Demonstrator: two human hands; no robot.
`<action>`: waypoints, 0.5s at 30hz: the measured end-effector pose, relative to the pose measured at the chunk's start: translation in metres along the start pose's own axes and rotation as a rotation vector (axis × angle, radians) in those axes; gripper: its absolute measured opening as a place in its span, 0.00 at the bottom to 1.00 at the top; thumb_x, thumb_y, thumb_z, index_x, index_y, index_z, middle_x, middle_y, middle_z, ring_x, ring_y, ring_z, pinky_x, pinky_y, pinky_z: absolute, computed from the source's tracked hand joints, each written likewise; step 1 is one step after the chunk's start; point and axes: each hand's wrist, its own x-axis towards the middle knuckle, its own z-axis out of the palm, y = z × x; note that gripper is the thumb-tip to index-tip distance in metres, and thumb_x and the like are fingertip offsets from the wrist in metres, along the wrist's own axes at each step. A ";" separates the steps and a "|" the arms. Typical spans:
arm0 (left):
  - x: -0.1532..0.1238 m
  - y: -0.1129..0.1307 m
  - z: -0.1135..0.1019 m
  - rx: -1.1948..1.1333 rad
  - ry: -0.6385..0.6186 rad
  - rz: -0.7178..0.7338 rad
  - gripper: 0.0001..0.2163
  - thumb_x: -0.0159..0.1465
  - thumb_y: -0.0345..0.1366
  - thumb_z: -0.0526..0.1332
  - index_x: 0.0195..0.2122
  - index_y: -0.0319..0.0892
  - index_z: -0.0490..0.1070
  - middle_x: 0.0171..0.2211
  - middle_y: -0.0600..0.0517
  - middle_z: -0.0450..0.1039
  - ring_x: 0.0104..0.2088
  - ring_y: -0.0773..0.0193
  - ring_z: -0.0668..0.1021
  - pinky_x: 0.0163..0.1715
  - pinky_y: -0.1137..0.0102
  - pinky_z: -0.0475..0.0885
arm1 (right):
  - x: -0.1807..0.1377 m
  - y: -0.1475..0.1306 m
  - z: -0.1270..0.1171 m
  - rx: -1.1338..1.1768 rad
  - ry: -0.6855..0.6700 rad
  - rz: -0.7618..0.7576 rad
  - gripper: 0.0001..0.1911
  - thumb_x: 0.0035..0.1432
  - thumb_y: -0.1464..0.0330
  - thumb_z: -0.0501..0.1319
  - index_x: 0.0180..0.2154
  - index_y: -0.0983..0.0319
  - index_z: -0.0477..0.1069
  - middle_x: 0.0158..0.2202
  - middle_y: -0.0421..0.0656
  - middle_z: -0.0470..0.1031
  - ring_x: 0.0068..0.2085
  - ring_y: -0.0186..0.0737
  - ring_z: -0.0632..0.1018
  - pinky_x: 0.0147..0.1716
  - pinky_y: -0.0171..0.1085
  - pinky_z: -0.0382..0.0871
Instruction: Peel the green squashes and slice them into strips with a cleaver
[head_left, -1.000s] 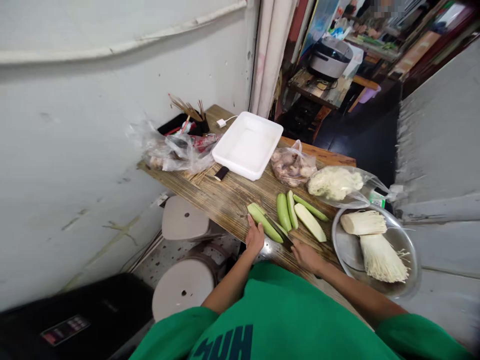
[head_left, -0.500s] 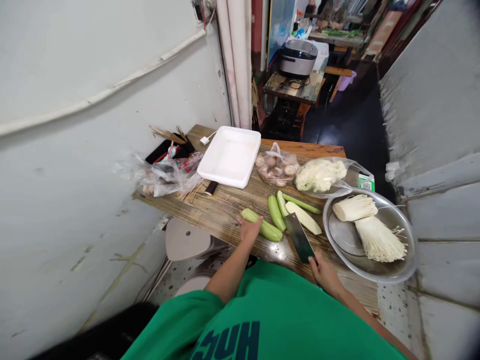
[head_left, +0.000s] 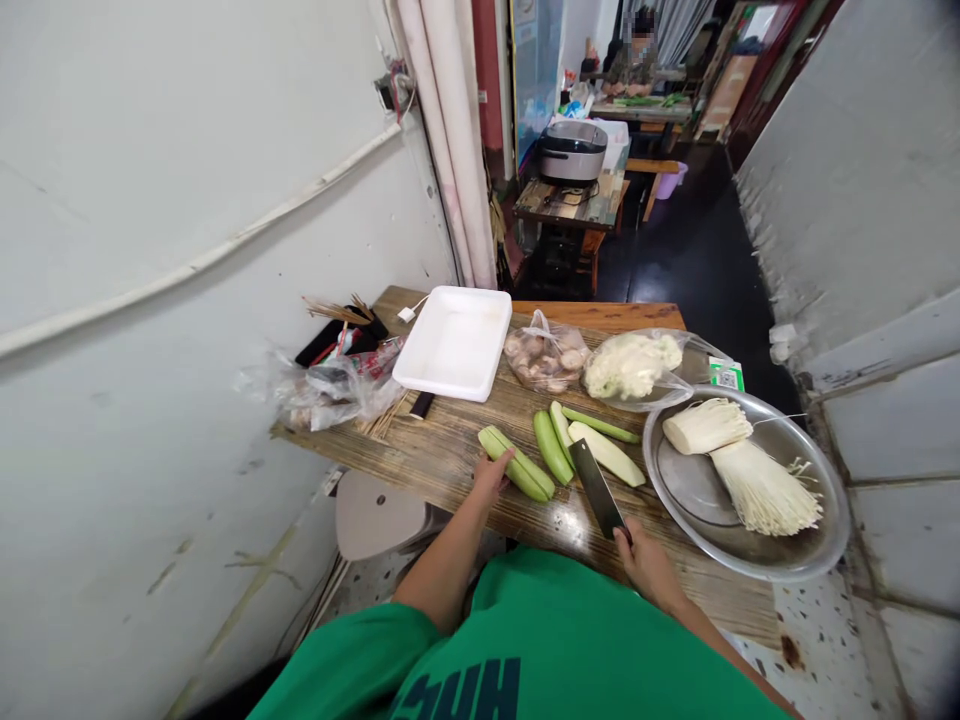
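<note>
My left hand rests on the near end of a long green cucumber piece lying on the wooden table, fingers curled over it. My right hand grips the handle of a cleaver, whose blade lies flat, pointing toward the other cucumber strips. These strips lie side by side in the table's middle, some with pale cut faces up.
A white tray stands behind the cucumbers. Bags of mushrooms and cauliflower lie beside it. A metal basin with enoki mushrooms sits at right. Plastic bags and skewers crowd the left edge; a stool stands below.
The knife came off the cucumber and drew back to the right, blade now lying flat. My left hand stayed on the cucumber piece. The camera tilted up, showing more of the room.
</note>
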 end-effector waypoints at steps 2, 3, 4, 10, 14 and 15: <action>0.008 0.007 -0.006 -0.056 -0.008 -0.011 0.24 0.59 0.50 0.72 0.48 0.40 0.71 0.42 0.42 0.80 0.39 0.57 0.84 0.36 0.65 0.80 | 0.002 -0.012 -0.004 -0.004 -0.010 -0.012 0.16 0.71 0.63 0.44 0.44 0.60 0.69 0.29 0.47 0.79 0.31 0.47 0.81 0.32 0.39 0.65; 0.012 0.011 -0.009 -0.079 -0.013 -0.007 0.25 0.57 0.50 0.73 0.48 0.41 0.71 0.43 0.43 0.80 0.39 0.58 0.83 0.37 0.67 0.79 | 0.004 -0.018 -0.007 -0.026 -0.003 -0.007 0.16 0.71 0.63 0.45 0.44 0.60 0.69 0.30 0.47 0.80 0.32 0.47 0.81 0.32 0.39 0.64; 0.016 0.015 -0.012 -0.099 -0.019 0.004 0.26 0.55 0.50 0.75 0.48 0.41 0.70 0.43 0.44 0.80 0.40 0.59 0.83 0.36 0.68 0.79 | 0.006 -0.024 -0.010 -0.058 0.014 0.008 0.16 0.72 0.63 0.45 0.44 0.60 0.68 0.32 0.48 0.81 0.32 0.46 0.81 0.31 0.38 0.63; 0.025 0.031 -0.029 -0.200 -0.103 0.101 0.33 0.45 0.48 0.79 0.48 0.41 0.69 0.42 0.46 0.81 0.41 0.58 0.83 0.39 0.68 0.79 | 0.043 -0.049 -0.031 -0.219 0.188 0.019 0.13 0.70 0.65 0.52 0.52 0.63 0.66 0.46 0.51 0.80 0.41 0.44 0.82 0.35 0.36 0.63; 0.024 0.036 -0.040 -0.194 -0.211 0.229 0.37 0.39 0.48 0.80 0.48 0.40 0.69 0.43 0.44 0.81 0.44 0.56 0.82 0.46 0.63 0.78 | 0.080 -0.050 -0.034 -0.287 0.238 -0.016 0.18 0.69 0.67 0.53 0.58 0.65 0.63 0.50 0.53 0.79 0.43 0.45 0.81 0.38 0.37 0.65; 0.024 0.039 -0.043 -0.177 -0.245 0.255 0.38 0.38 0.49 0.80 0.48 0.40 0.69 0.43 0.44 0.81 0.43 0.55 0.82 0.47 0.63 0.78 | 0.088 -0.049 -0.032 -0.294 0.246 -0.015 0.20 0.70 0.67 0.52 0.60 0.65 0.62 0.50 0.53 0.79 0.44 0.45 0.81 0.40 0.37 0.65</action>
